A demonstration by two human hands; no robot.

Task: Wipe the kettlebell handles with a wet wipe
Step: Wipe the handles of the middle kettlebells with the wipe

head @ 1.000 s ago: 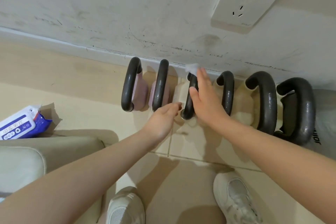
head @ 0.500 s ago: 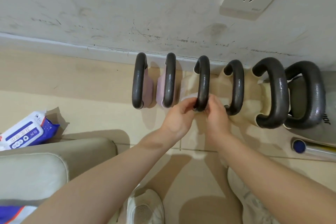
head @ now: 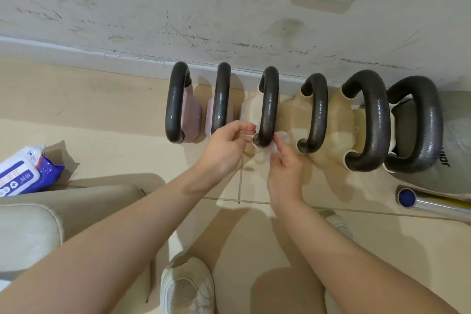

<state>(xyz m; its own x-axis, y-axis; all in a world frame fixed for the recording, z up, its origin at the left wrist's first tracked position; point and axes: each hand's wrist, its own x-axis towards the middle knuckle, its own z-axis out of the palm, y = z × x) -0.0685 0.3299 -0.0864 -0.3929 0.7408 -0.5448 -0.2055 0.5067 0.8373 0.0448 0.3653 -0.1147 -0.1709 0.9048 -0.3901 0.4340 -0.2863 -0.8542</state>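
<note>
A pack of wipes (head: 24, 173) lies on the floor at the far left, well apart from the work, beside a beige cushion (head: 28, 234). Six kettlebells stand in a row against the wall (head: 153, 7), dark handles up. The first handle (head: 175, 102) and second handle (head: 220, 99) sit over pink bodies and nobody touches them. The left hand (head: 224, 145) is at the near end of the third handle (head: 267, 107), its fingers curled in and pinched on one end of the wet wipe (head: 276, 144). The wipe appears to pass under the handle's lower bend and shows as a crumpled, translucent bit on the other side, where the right hand (head: 285, 173) pinches it with fingers half closed. So the step in hand looks like cleaning the bottom curve of the third handle with the wipe slung round it. To do it well, the person would likely keep the wipe taut between both hands and draw it back and forth, so that it hugs the underside, then work it up the bar toward the wall. A slack wipe would probably skip the inner face, and a hard tug might tear it. The fourth handle (head: 316, 112), fifth handle (head: 369, 120) and sixth handle (head: 418, 125) are untouched to the right, and whether they are already wiped cannot be told. A metal tube (head: 433, 202) with a blue cap lies on the floor at far right.
</note>
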